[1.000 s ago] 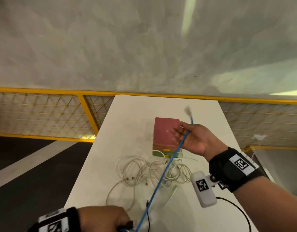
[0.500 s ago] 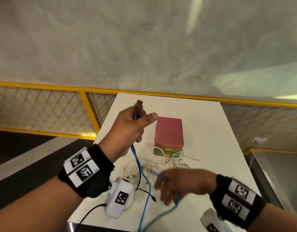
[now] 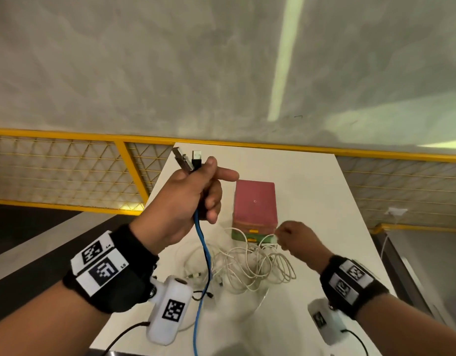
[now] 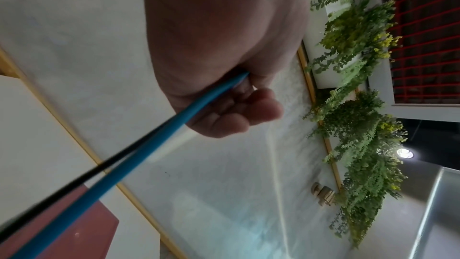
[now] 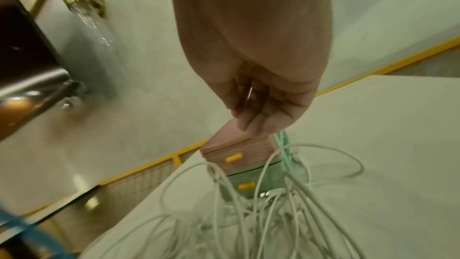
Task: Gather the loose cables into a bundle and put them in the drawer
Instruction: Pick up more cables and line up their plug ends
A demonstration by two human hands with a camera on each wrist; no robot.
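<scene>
My left hand is raised above the table and grips a blue cable together with a thin black cable; their two plugs stick out above the fist. In the left wrist view the blue cable and black cable run out of the curled fingers. My right hand is low at the front of the small drawer box and pinches the end of a white cable. A tangle of white cables lies on the table before the box.
The drawer box has a pink top, a green lower part and yellow handles, both drawers shut. The white table ends at a yellow-framed mesh rail on the left and back. A wall stands behind it.
My right hand has let the blue cable go and moved away from me to the white cable end by the drawer box. My left hand has stayed raised, its two plugs now in plain view.
</scene>
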